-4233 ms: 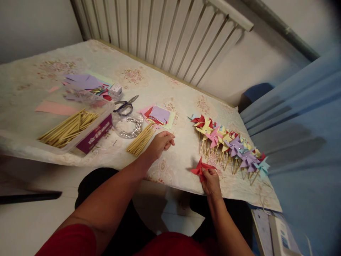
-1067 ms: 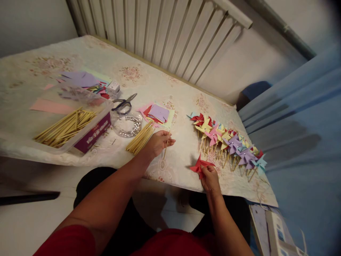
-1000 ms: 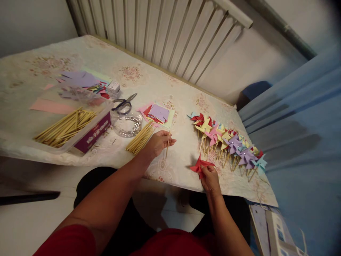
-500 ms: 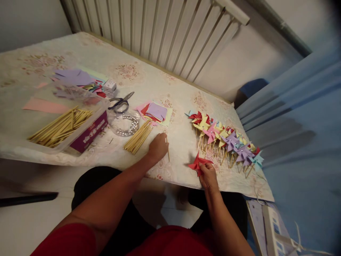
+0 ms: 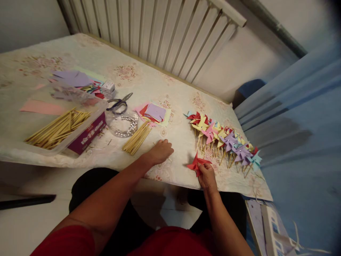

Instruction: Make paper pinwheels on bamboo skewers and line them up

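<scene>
My left hand [image 5: 160,152] is closed low over the table, and a thin wooden stick [image 5: 169,159] shows past both sides of its fingers. Between the thumb and fingers of my right hand [image 5: 207,176] is a red paper pinwheel [image 5: 196,164], near the table's front edge, with no stick visible on it. Left of my left hand lies a bundle of wooden sticks [image 5: 136,138]. Just behind that bundle rests a stack of coloured paper squares [image 5: 155,112]. To the right of my right hand, several finished pinwheels [image 5: 231,140] on sticks lie in a row.
A clear plastic box [image 5: 86,133] full of sticks stands at the left. Beside it are a round dish of silvery pins [image 5: 124,125], dark-handled scissors [image 5: 119,104], a small white box [image 5: 108,87] and paper scraps [image 5: 73,78]. A blue curtain [image 5: 301,142] hangs along the right.
My left hand has shifted slightly right and down, and the stick in it has turned from nearly upright in view to a slant. My right hand keeps its hold on the red pinwheel.
</scene>
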The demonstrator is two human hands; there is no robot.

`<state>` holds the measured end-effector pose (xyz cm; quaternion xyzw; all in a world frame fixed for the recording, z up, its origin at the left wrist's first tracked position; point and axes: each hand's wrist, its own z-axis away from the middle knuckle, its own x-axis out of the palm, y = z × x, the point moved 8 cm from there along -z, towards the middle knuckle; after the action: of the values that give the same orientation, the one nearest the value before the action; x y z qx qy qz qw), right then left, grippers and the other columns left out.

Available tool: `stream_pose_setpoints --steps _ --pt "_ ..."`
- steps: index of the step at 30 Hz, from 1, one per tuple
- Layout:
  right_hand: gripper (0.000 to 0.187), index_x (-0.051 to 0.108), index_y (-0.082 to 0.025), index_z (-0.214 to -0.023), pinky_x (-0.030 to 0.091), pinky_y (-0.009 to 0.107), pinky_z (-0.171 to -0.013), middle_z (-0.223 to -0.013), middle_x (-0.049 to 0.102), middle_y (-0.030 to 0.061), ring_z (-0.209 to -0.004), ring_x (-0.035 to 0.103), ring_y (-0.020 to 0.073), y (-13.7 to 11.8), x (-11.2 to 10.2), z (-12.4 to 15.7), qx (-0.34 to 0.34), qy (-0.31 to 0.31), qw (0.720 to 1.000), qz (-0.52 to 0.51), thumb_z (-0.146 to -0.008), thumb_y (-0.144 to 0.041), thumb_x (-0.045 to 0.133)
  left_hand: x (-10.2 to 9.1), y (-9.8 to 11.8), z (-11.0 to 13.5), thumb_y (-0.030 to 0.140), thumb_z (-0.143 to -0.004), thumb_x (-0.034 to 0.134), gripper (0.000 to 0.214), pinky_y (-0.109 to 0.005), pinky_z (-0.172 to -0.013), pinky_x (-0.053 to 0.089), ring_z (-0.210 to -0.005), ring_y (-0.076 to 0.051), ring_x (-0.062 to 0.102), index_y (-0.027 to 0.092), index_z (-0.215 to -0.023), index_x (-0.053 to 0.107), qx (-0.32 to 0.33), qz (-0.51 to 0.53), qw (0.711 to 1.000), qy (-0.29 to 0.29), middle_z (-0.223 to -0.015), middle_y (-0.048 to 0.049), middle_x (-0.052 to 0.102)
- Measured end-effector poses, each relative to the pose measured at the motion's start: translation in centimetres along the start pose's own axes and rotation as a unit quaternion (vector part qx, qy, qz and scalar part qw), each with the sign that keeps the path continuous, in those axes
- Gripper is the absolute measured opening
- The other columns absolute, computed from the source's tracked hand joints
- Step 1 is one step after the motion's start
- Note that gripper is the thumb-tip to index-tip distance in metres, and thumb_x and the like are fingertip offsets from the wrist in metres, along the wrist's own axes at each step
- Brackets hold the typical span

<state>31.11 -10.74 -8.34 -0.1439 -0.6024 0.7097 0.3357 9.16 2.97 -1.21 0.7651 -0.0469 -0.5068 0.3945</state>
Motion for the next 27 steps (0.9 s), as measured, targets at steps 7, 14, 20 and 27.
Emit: stream_pose_setpoints --steps 7,14,20,27 --pt "0.033 0.060 -0.018 -0.066 0.052 0.022 -0.053 -0.062 0.065 -0.0039 -0.052 0.059 0.0098 0.0 -0.1 -0.1 -0.003 -0.004 1.000 -0.001 -0.055 -0.027 0.090 -1.4 -1.8 0.0 0.004 -0.078 0.052 0.023 -0.031 -0.063 0.035 -0.061 -0.016 0.045 0.021 -0.063 0.046 -0.136 0.258 0.949 0.121 -0.061 -0.0014 0.051" --pt "0.035 0.058 -0.019 -0.063 0.049 0.020 -0.050 -0.058 0.061 -0.0059 -0.051 0.056 0.0080 0.0 -0.3 -0.2 -0.012 0.002 1.000 0.007 -0.055 -0.029 0.091 -1.9 -4.8 0.4 0.011 -0.074 0.061 0.013 -0.021 -0.050 0.031 -0.052 -0.007 0.047 0.013 -0.087 0.063 -0.229 0.606 0.732 0.212 -0.069 -0.0009 0.057" --pt "0.035 0.057 -0.019 -0.063 0.047 0.019 -0.049 -0.059 0.061 -0.0058 -0.050 0.054 0.0074 0.1 -0.2 -0.2 -0.007 -0.003 1.000 0.009 -0.056 -0.028 0.090 -1.3 -5.2 0.6 0.014 -0.072 0.068 0.030 -0.018 -0.049 0.032 -0.053 -0.006 0.049 0.012 -0.102 0.064 -0.216 0.665 0.682 0.213 -0.072 -0.0029 0.061" --pt "0.034 0.060 -0.018 -0.064 0.047 0.020 -0.050 -0.059 0.063 -0.0045 -0.049 0.054 0.0081 -0.1 -0.2 0.0 -0.010 0.012 1.000 0.010 -0.054 -0.029 0.090 -2.1 -5.2 0.7 0.016 -0.069 0.067 0.024 -0.017 -0.041 0.020 -0.046 -0.004 0.042 0.013 -0.091 0.059 -0.204 0.667 0.679 0.230 -0.067 -0.0009 0.059"
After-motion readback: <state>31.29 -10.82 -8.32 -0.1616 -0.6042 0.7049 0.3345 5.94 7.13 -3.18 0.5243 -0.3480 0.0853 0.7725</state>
